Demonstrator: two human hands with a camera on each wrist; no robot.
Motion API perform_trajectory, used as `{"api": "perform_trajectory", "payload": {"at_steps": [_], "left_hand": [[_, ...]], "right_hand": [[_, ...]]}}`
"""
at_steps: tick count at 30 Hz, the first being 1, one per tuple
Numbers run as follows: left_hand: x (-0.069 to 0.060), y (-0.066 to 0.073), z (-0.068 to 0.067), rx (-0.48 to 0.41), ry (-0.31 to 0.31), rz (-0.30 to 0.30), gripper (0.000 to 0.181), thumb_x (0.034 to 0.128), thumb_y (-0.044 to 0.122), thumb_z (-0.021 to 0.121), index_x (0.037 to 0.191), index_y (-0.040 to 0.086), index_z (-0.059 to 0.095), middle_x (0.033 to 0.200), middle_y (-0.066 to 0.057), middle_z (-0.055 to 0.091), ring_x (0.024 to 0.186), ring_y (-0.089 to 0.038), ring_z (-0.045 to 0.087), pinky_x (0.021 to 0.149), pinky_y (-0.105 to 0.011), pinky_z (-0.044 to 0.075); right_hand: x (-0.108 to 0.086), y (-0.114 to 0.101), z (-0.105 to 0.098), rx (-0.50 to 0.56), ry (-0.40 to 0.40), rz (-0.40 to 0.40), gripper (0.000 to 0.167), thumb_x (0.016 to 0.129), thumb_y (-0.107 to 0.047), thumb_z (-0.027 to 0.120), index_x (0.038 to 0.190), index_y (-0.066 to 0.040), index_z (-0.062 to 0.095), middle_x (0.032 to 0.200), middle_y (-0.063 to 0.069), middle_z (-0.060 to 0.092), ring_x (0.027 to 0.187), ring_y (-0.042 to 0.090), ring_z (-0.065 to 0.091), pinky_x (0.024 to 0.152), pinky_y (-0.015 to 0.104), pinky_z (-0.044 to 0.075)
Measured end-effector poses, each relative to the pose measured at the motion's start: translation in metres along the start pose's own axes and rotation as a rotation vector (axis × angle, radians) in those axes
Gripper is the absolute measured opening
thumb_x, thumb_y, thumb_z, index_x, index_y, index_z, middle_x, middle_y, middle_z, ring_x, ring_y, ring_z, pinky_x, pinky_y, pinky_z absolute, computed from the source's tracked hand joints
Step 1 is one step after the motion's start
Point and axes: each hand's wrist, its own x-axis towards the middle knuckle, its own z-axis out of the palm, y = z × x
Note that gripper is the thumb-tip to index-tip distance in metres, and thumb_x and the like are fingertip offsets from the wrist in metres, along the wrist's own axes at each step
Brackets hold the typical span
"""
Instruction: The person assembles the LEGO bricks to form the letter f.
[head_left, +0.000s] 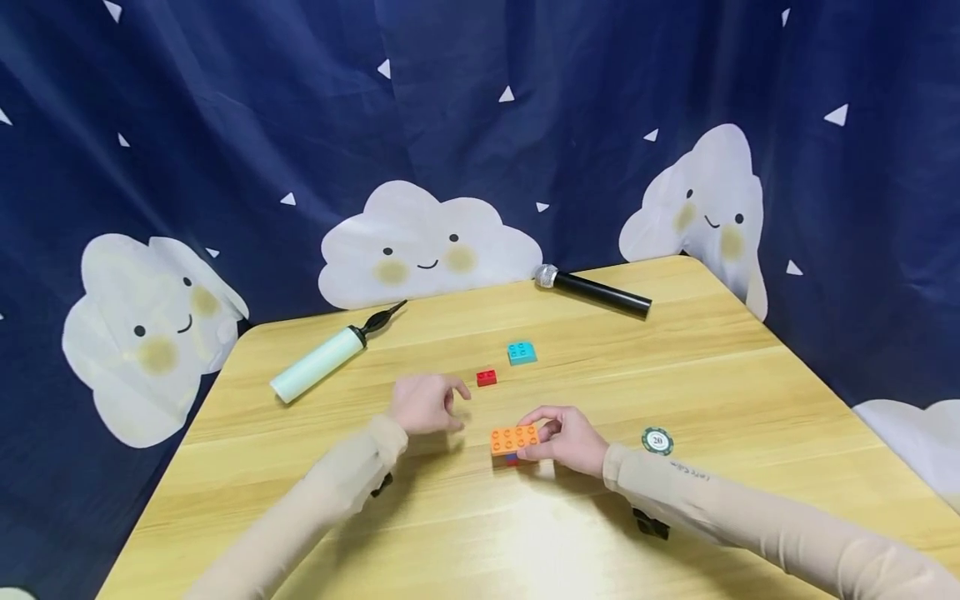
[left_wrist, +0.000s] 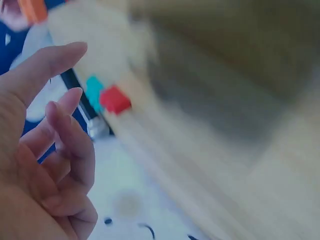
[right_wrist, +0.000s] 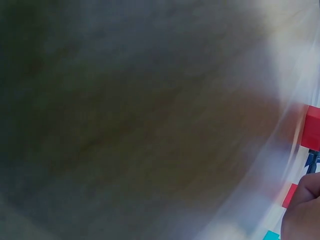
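Note:
My right hand (head_left: 566,437) pinches an orange building brick (head_left: 514,437) with two rows of studs, between thumb and fingers. Under it show a blue brick (head_left: 512,458) and a bit of red, mostly hidden by the orange one. In the right wrist view a red brick (right_wrist: 311,129) appears at the right edge, beside the hand. Holding nothing, my left hand (head_left: 425,403) hovers with loosely bent fingers to the left of a small red brick (head_left: 486,378). Just behind that brick lies a teal brick (head_left: 521,353).
A pale green hand pump (head_left: 318,364) with a black nozzle lies at the back left of the wooden table (head_left: 637,533). At the back right is a black microphone (head_left: 600,293). A poker chip (head_left: 657,441) rests beside the right wrist. Behind hangs a dark blue cloud-patterned curtain (head_left: 465,133).

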Motion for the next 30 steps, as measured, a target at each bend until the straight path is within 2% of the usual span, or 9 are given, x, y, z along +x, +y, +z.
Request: {"api": "perform_trajectory", "payload": {"at_steps": [3, 7, 12, 15, 18, 23, 28, 30], "left_hand": [[0.011, -0.008, -0.006, -0.021, 0.053, -0.034, 0.036, 0.0694, 0.035, 0.082, 0.101, 0.023, 0.070, 0.064, 0.015, 0.055, 0.054, -0.006, 0.046, 0.051, -0.025, 0.034], [0.029, -0.016, -0.006, -0.014, 0.076, -0.055, 0.031, 0.0732, 0.033, 0.079, 0.101, 0.023, 0.070, 0.067, 0.014, 0.057, 0.053, -0.007, 0.046, 0.047, -0.024, 0.033], [0.052, -0.022, 0.006, 0.047, 0.066, -0.073, 0.028, 0.0754, 0.035, 0.076, 0.101, 0.026, 0.070, 0.069, 0.013, 0.060, 0.055, -0.007, 0.049, 0.046, -0.023, 0.034], [0.061, -0.025, 0.015, 0.055, 0.047, -0.096, 0.031, 0.0737, 0.041, 0.077, 0.101, 0.028, 0.071, 0.068, 0.013, 0.060, 0.056, -0.007, 0.050, 0.047, -0.024, 0.033], [0.064, -0.025, 0.024, 0.041, 0.045, -0.104, 0.032, 0.0723, 0.044, 0.078, 0.100, 0.028, 0.072, 0.066, 0.012, 0.059, 0.056, -0.008, 0.049, 0.046, -0.025, 0.031], [0.060, -0.023, 0.034, 0.013, 0.068, -0.086, 0.026, 0.0746, 0.042, 0.077, 0.096, 0.026, 0.073, 0.059, 0.013, 0.055, 0.053, -0.007, 0.046, 0.046, -0.025, 0.028], [0.053, -0.019, 0.032, -0.059, 0.027, -0.061, 0.026, 0.0730, 0.041, 0.079, 0.093, 0.026, 0.073, 0.059, 0.014, 0.056, 0.052, -0.006, 0.045, 0.049, -0.024, 0.030], [0.052, -0.018, 0.029, -0.099, 0.010, -0.055, 0.031, 0.0716, 0.042, 0.080, 0.098, 0.026, 0.072, 0.064, 0.015, 0.058, 0.055, -0.005, 0.047, 0.051, -0.023, 0.032]], "right_hand": [[0.001, 0.001, -0.002, -0.006, 0.014, -0.001, 0.041, 0.072, -0.009, 0.081, 0.108, -0.001, 0.066, 0.068, -0.001, 0.052, 0.062, 0.010, 0.045, 0.046, 0.018, 0.033], [0.003, 0.001, -0.002, -0.005, 0.013, -0.004, 0.043, 0.071, -0.010, 0.082, 0.111, -0.002, 0.066, 0.068, -0.001, 0.052, 0.059, 0.010, 0.043, 0.045, 0.018, 0.032], [0.005, 0.000, 0.001, -0.004, 0.006, -0.011, 0.041, 0.072, -0.012, 0.082, 0.109, -0.004, 0.067, 0.069, 0.000, 0.053, 0.061, 0.012, 0.044, 0.046, 0.019, 0.032], [0.006, 0.001, 0.003, 0.005, 0.002, 0.000, 0.040, 0.072, -0.011, 0.082, 0.108, -0.004, 0.067, 0.071, 0.000, 0.056, 0.063, 0.012, 0.047, 0.047, 0.019, 0.034], [0.005, 0.002, 0.004, 0.010, -0.001, 0.006, 0.040, 0.072, -0.009, 0.081, 0.108, -0.003, 0.066, 0.073, 0.002, 0.060, 0.066, 0.012, 0.051, 0.050, 0.019, 0.037], [0.004, 0.004, 0.002, 0.007, 0.004, -0.007, 0.040, 0.072, -0.008, 0.081, 0.108, -0.001, 0.066, 0.074, 0.002, 0.061, 0.068, 0.011, 0.054, 0.052, 0.019, 0.040], [0.006, 0.004, -0.001, -0.006, 0.017, -0.006, 0.039, 0.072, -0.011, 0.081, 0.107, -0.003, 0.067, 0.070, 0.000, 0.057, 0.063, 0.011, 0.048, 0.047, 0.019, 0.035], [0.006, 0.004, -0.002, -0.007, 0.021, 0.000, 0.039, 0.072, -0.011, 0.081, 0.107, -0.004, 0.067, 0.070, 0.000, 0.056, 0.063, 0.011, 0.047, 0.046, 0.019, 0.034]]}}
